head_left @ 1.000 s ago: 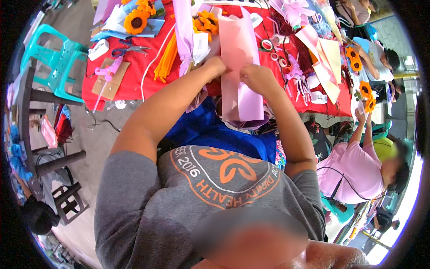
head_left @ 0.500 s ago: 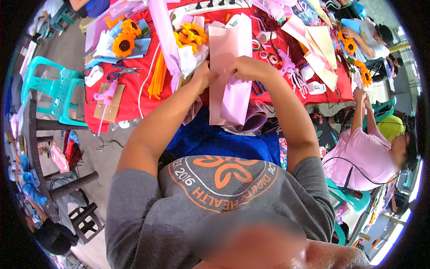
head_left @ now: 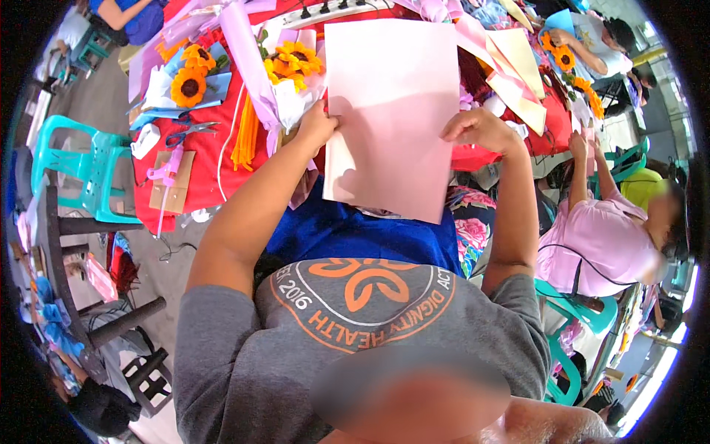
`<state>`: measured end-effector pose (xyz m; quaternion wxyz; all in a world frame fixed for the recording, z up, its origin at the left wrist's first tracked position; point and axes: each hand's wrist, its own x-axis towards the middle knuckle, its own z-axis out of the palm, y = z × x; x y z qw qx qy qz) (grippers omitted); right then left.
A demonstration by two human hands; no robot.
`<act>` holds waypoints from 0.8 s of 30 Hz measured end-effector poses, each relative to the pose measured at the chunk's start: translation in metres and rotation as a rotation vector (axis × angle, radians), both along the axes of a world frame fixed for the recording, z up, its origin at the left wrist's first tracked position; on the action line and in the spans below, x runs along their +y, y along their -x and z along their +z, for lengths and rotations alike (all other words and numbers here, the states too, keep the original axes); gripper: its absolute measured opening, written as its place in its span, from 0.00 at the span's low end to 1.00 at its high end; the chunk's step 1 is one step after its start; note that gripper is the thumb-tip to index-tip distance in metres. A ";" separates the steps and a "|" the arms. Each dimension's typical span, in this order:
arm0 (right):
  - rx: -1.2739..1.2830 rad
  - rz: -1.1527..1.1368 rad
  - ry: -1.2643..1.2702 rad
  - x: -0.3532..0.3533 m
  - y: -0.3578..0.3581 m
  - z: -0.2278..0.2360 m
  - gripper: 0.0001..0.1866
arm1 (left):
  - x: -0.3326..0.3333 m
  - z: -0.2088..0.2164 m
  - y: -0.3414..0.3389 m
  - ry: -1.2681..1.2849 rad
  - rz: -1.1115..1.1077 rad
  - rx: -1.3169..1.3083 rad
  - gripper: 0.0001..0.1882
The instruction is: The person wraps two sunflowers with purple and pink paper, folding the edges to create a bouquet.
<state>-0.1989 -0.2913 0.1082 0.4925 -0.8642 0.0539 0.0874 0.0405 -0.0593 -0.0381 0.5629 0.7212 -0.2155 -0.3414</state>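
A broad sheet of pale pink wrapping paper [head_left: 392, 81] is spread out over the table's near edge, with arm shadows across it. My left hand [head_left: 318, 127] grips its left edge, thumb on top. At the right edge, my right hand [head_left: 484, 132] pinches the paper with bent fingers. Just left of the sheet lies a bunch of orange sunflowers [head_left: 294, 63] with white wrapping [head_left: 292, 102], close to my left hand. A long roll of lilac paper [head_left: 255, 70] lies beside it. Orange fuzzy stems [head_left: 245, 140] lie further left.
On the red tablecloth [head_left: 211, 174] are scissors [head_left: 191, 132], a pink glue gun [head_left: 170, 172] on cardboard, and a second sunflower bunch [head_left: 190, 83]. A power strip [head_left: 333, 10] lies at the far side. A teal chair [head_left: 78, 159] stands left; a person in pink [head_left: 592, 233] works at right.
The pink paper, partly folded over with lilac showing, is now opened into a wide flat sheet. My right hand has moved right with its edge; my left hand has shifted slightly left.
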 end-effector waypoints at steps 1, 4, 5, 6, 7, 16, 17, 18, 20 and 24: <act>-0.050 0.038 0.083 0.004 -0.003 -0.004 0.05 | -0.001 0.005 0.004 0.014 0.015 0.048 0.21; -0.148 0.083 0.160 0.010 -0.024 -0.022 0.04 | -0.006 0.010 0.010 -0.099 0.046 -0.068 0.26; -0.026 0.051 0.112 0.009 -0.033 -0.028 0.05 | -0.003 0.016 0.010 -0.026 -0.061 0.159 0.26; 0.090 0.032 0.062 0.011 -0.047 -0.032 0.07 | -0.001 0.018 0.009 -0.034 -0.065 0.147 0.26; 0.081 0.019 0.055 0.012 -0.059 -0.034 0.07 | -0.001 0.017 0.008 -0.063 -0.087 0.154 0.27; 0.496 0.371 0.275 0.048 -0.154 -0.070 0.10 | -0.002 0.006 0.009 0.007 -0.019 0.167 0.26; 0.523 0.370 0.246 0.048 -0.156 -0.077 0.10 | -0.003 0.007 0.009 0.023 -0.038 0.160 0.25; 0.549 0.376 0.220 0.051 -0.160 -0.081 0.10 | -0.002 0.007 0.008 0.042 -0.050 0.153 0.24; 0.493 0.372 0.247 0.053 -0.160 -0.088 0.10 | -0.001 0.007 0.008 0.028 -0.037 0.170 0.21; 0.375 0.270 0.348 0.067 -0.155 -0.094 0.09 | 0.000 0.014 0.010 -0.082 -0.070 0.137 0.18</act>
